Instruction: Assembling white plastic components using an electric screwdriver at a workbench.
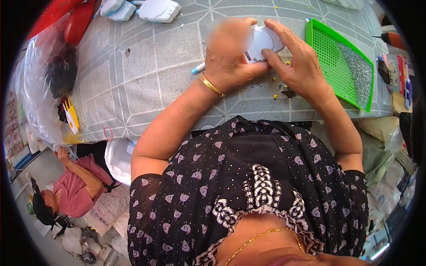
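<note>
Above the grey checked tablecloth, both my hands hold a white plastic housing [265, 43] with a rounded outline. My left hand [226, 55] grips its left side, the thumb running along the near edge; the upper part of this hand is blurred. On the right side, the fingers of my right hand [298, 62] curve round the rim and its thumb presses on the face. A white stick with a blue end [198, 68] lies beside my left wrist. Small yellow pieces [275, 96] and a dark scrap [288, 92] are scattered under my right hand.
A green perforated tray [321, 48] with a heap of small metal screws [357, 66] lies right. Beyond it is an orange-and-black tool [392, 40]. Similar white housings [158, 9] lie far left, near red plastic [80, 24] and clear bags [35, 84]. Another person [82, 186] works lower left.
</note>
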